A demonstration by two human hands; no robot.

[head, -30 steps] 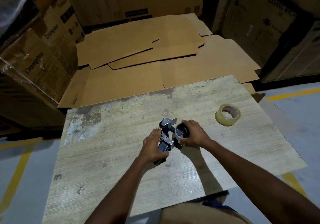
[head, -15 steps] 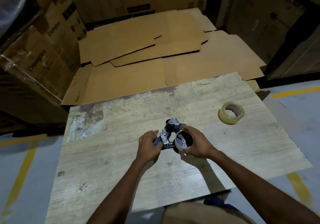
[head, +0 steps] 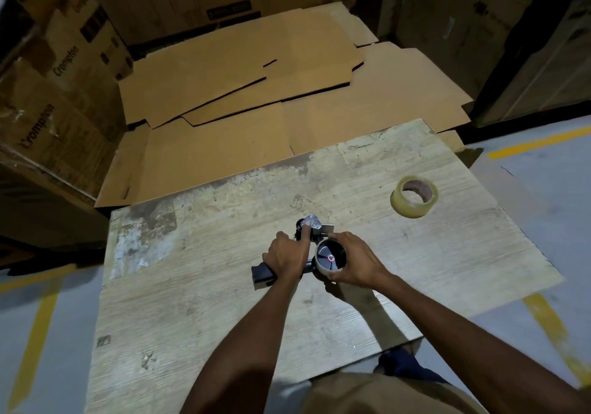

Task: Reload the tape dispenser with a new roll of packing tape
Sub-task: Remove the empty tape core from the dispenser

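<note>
The left hand [head: 285,258] is clenched around the tape dispenser [head: 307,250], with its forefinger stretched forward along the metal front plate. The right hand [head: 350,261] is half curled, its fingers cupping the rim of the spool [head: 331,257] on the dispenser's right side; the spool's open face with its red hub looks up at the person. The dispenser sits near the middle of the table [head: 198,301], its length running from the black handle, sticking out on the near left of the left hand, to the metal end pointing away. A tape roll [head: 413,196] lies flat on the table, well apart to the far right of the dispenser. Flattened cardboard [head: 243,93] lies beyond the table.
</note>
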